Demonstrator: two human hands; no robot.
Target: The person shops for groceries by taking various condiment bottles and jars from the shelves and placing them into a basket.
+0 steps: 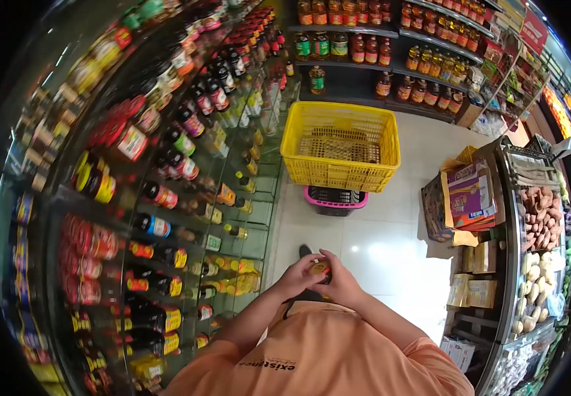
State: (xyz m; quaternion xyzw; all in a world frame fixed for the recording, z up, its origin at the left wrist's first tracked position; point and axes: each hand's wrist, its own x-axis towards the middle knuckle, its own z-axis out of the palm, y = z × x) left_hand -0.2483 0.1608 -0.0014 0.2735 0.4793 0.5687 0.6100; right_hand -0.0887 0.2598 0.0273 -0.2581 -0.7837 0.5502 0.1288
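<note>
- Small lidded jar (321,269) sits in front of the torso, between left hand (298,275) and right hand (339,280), fingers curled closely around it.
- Likely light, rigid, perhaps fragile; best gripped around its sides.

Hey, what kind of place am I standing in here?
Most likely a grocery store or supermarket: bottles of what looks like cooking oil line the shelves ahead, rows of sauce-style bottles fill the left side, and loose vegetables are displayed on the right.

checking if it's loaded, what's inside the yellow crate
No goods show inside the yellow crate, just its perforated floor and inner walls; the near wall hides the floor right behind it.
</note>
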